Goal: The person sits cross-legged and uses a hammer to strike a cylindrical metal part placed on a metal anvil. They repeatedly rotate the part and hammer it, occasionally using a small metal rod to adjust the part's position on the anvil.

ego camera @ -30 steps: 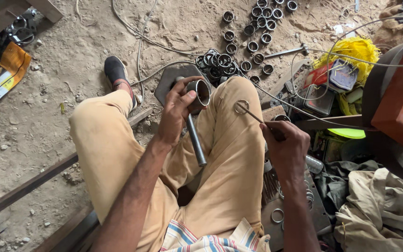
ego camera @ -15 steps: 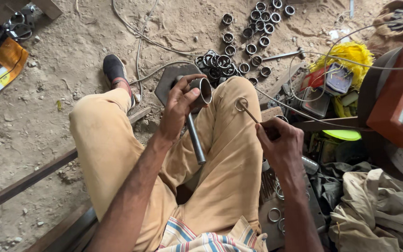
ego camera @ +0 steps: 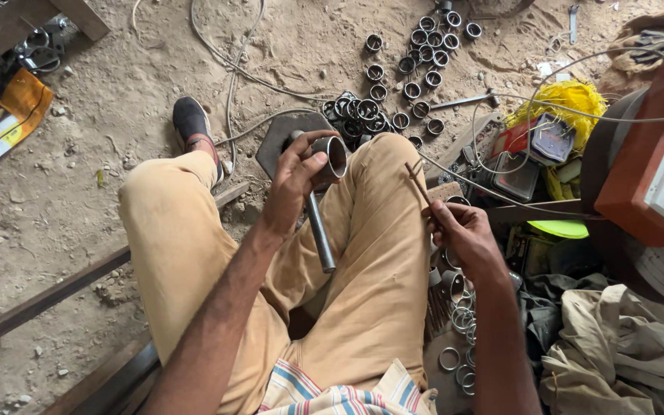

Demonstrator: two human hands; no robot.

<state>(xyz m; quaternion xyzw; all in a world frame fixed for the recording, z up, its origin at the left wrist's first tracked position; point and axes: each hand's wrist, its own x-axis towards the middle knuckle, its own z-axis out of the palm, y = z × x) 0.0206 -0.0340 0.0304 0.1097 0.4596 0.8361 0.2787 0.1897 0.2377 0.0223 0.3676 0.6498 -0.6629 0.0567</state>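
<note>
The person sits low over the sandy ground [ego camera: 140, 92], knees apart in tan trousers [ego camera: 378, 253]; the left hand [ego camera: 295, 178] is closed around a short metal ring [ego camera: 333, 157], holding it up between the knees; the ring's open end faces to the right. A round steel rod [ego camera: 320, 230] runs down from under that hand, and I cannot tell if the ring touches it. The right hand [ego camera: 459, 230] rests by the right knee; its fingers pinch a thin brown stick [ego camera: 418, 183], and the stick's tip points up and left, toward the ring but apart from it.

Many more metal rings [ego camera: 413, 77] lie on the ground near the top edge, past the knees; thin flat rings [ego camera: 459, 338] lie near the bottom edge, just under the right arm. A black shoe [ego camera: 192, 121] sits on the sand to the left; a yellow tuft [ego camera: 566, 100] and an orange box [ego camera: 639, 177] sit near the right edge.
</note>
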